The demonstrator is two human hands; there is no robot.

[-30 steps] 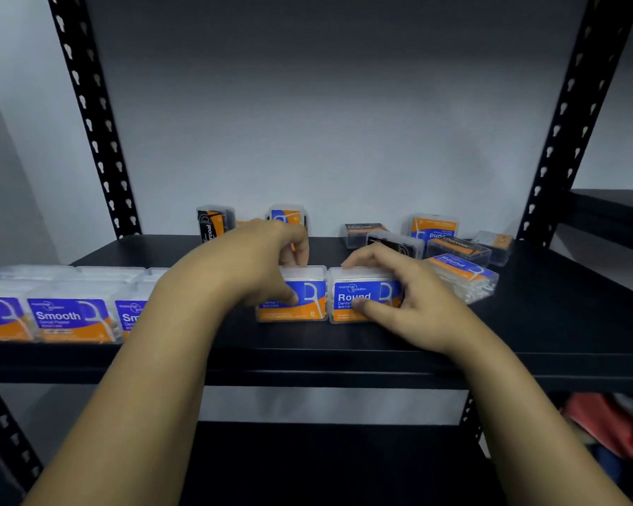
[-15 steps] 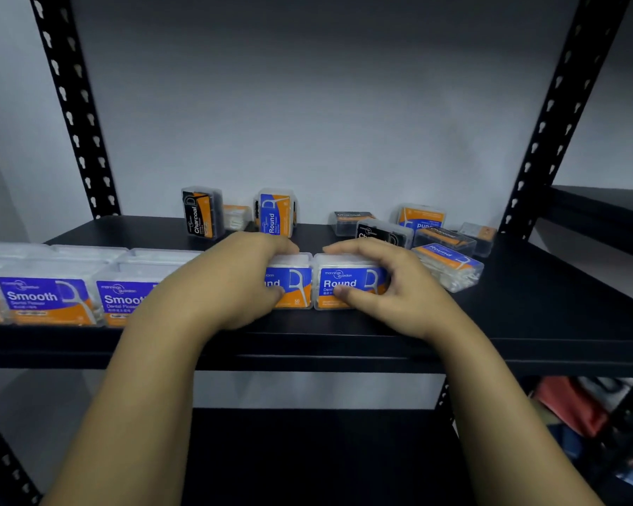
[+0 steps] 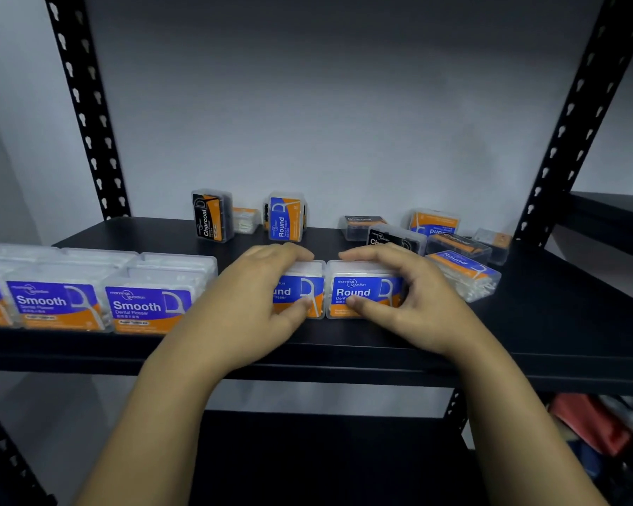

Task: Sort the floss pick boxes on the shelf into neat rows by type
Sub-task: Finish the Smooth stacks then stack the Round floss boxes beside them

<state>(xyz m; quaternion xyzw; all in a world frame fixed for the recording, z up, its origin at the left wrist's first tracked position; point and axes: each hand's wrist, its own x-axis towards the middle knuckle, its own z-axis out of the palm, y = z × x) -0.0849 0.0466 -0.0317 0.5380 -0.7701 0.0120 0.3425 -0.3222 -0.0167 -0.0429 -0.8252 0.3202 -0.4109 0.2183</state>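
Black shelf, each hand's grip closed on a Round box, Smooth boxes left, loose boxes behind

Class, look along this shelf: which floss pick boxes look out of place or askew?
Behind the hands, a Charcoal box and a Round box stand on end. At the back right, a jumble lies at odd angles, including a tilted Round box. The Smooth boxes sit neatly.
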